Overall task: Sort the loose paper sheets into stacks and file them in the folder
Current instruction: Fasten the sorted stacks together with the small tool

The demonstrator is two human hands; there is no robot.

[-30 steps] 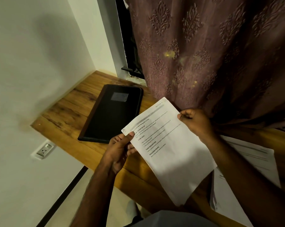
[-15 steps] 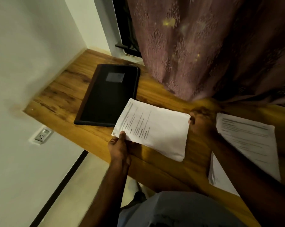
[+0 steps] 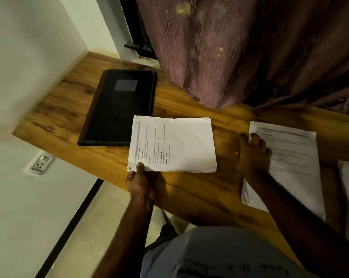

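1. My left hand (image 3: 139,182) pinches the near-left corner of a printed sheet (image 3: 175,145) lying flat at the desk (image 3: 199,189) front edge.
2. My right hand (image 3: 253,155), fingers spread, rests on the paper stack (image 3: 290,157) toward the right end.
3. Closed black folder (image 3: 119,109) sits near the left end; the sheet's far-left corner overlaps it.

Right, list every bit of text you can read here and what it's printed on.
"SECTION 1", "TASK GOAL", "TASK DESCRIPTION", "REQUIRED PROPS": sheet pinched by the left hand.
Its body lines: too small.
Sheets under the right hand: blurred.
Folder label: nothing readable.
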